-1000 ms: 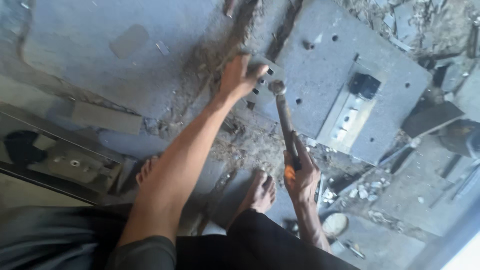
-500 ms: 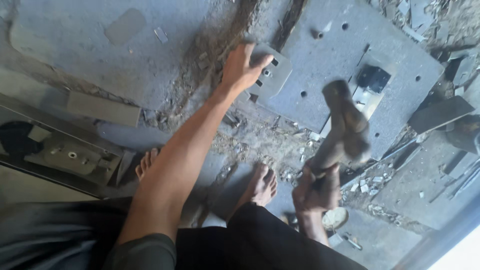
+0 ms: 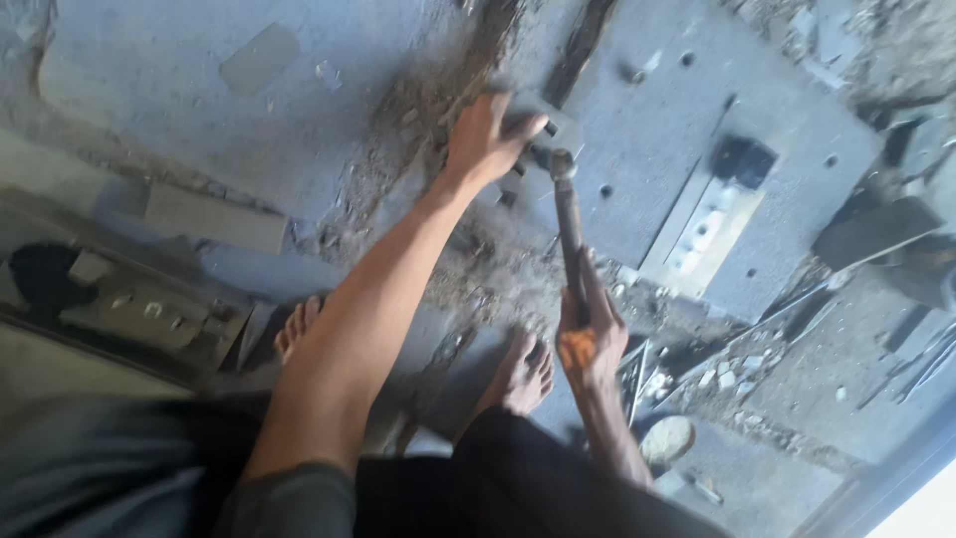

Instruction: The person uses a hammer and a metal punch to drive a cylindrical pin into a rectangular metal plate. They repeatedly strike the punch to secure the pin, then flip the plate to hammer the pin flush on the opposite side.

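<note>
Head view, looking down at a dusty grey floor. The left hand (image 3: 485,139) reaches forward and grips a small grey metal block (image 3: 543,134), fingers wrapped over its near edge; the block lies on the corner of a large grey plate (image 3: 667,130) drilled with holes. The right hand (image 3: 588,334) is clenched round the handle of a hammer (image 3: 568,224), whose head meets the block just beside the left fingers.

No packages, labels or signs show. The nearest to one is a pale rectangular strip (image 3: 702,234) set in the plate, to the right of the hammer, with a dark square cut-out (image 3: 742,159) above it.

Between the plate and a second grey slab (image 3: 199,90) at the left runs a seam of brown rubble (image 3: 418,130). A flat grey bar (image 3: 214,217) lies at the left, and below it a dark metal frame (image 3: 139,314) with small fittings. Two bare feet (image 3: 518,374) rest on the floor between the arms. Thin rods (image 3: 637,374) and pale stone chips (image 3: 717,374) lie at the right of the right hand, with a round pale stone (image 3: 667,438) near the wrist. Dark blocks (image 3: 876,229) sit at the right edge, too blurred to tell their kind.
</note>
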